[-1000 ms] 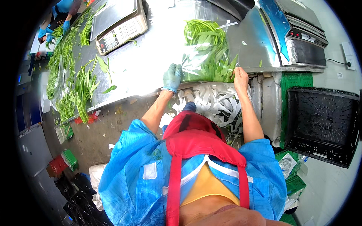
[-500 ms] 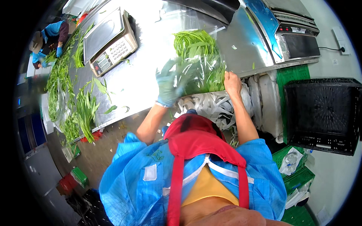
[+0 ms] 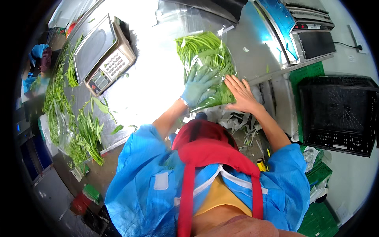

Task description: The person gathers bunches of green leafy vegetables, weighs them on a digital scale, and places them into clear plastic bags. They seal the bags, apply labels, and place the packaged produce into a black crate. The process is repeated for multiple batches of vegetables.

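A clear plastic bag (image 3: 203,24) lies flat on the metal table, filled with leafy greens (image 3: 203,45) whose stems point to the far end. My left hand (image 3: 199,85), in a thin bluish-green glove, presses on the near part of the bag with its fingers spread. Bare, my right hand (image 3: 241,94) rests on the bag's near right edge, fingers stretched out. Neither hand grips anything. The bag's near end reaches the table's front edge, close to my red cap-like cloth (image 3: 205,138).
A weighing scale (image 3: 110,59) stands to the left, with loose greens (image 3: 89,132) beside it along the table edge. At the right are a sealing machine (image 3: 312,43) and a black crate (image 3: 337,114). Another person (image 3: 39,59) works at the far left.
My right hand has let go of the bag's right edge and now lies flat on it. My left hand has moved right, onto the greens. The view has shifted slightly.
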A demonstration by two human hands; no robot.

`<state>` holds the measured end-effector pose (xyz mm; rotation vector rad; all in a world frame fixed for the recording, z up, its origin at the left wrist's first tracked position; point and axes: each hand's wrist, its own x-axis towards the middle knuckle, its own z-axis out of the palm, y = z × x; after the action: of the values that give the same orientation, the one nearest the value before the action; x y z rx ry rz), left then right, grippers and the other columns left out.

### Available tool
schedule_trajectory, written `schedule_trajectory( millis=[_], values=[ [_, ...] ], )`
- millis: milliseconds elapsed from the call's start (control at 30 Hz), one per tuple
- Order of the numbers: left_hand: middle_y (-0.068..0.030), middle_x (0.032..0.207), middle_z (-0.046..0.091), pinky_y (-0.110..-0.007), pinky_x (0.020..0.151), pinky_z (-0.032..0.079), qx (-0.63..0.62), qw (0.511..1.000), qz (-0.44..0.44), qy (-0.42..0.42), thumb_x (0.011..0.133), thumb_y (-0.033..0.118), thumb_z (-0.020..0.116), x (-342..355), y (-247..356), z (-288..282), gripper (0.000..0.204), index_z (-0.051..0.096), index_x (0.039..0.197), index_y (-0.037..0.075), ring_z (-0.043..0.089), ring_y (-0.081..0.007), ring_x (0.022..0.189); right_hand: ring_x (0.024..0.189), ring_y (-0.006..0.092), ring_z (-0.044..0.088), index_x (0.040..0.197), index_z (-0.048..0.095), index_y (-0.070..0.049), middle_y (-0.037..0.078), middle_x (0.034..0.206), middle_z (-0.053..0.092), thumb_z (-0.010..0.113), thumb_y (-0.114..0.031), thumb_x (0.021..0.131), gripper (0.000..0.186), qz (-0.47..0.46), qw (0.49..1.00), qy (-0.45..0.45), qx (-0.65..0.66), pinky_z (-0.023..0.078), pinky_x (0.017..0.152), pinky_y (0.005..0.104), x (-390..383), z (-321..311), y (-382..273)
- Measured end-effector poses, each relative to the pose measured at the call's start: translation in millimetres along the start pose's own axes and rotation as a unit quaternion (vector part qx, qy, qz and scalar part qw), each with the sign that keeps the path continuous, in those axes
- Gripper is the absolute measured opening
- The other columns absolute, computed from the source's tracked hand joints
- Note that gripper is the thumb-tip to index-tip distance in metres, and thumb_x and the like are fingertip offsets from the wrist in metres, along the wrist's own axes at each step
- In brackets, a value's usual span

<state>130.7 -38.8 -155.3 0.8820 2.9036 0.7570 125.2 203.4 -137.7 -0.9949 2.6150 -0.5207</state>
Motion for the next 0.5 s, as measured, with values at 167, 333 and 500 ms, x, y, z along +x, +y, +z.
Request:
schedule_trajectory(
  millis=[167,333,500],
  values=[
    [-0.0029,0.143,0.029,-0.052,0.108,0.01,0.056,0.993,-0.077,-0.068,0.087,0.033,0.047,-46,-13,-16,0.049,0.037,0.135,0.026,0.017,-0.0279,0.135,0.132,0.0213,0.026,0.135,0.032,-0.014,0.005,0.143,0.027,0.076,-0.02,0.06,0.088,-0.039,0.997,-0.029,-0.061,0.019,0.105,0.0489,-4,-14,22],
    [-0.0051,0.141,0.034,-0.05,0.108,0.003,-0.121,0.987,-0.105,-0.011,0.088,0.036,0.045,-59,-25,-41,0.047,0.04,0.133,0.023,0.022,-0.0268,0.134,0.099,0.021,0.058,0.104,0.061,-0.01,0.007,0.104,0.063,0.074,-0.009,0.06,0.046,-0.085,0.988,0.116,0.062,0.029,0.101,0.0446,20,-54,-4],
    [-0.0111,0.131,0.046,-0.032,0.1,0.034,-0.527,0.825,-0.205,0.01,0.094,0.033,0.038,-11,-63,-162,0.044,0.052,0.12,0.001,0.046,-0.021,0.116,0.07,0.0184,0.059,0.087,0.064,-0.005,0.007,0.077,0.062,0.067,-0.016,0.075,0.017,-0.123,0.937,0.324,0.046,0.048,0.072,0.0303,67,-180,-52]
  ],
)
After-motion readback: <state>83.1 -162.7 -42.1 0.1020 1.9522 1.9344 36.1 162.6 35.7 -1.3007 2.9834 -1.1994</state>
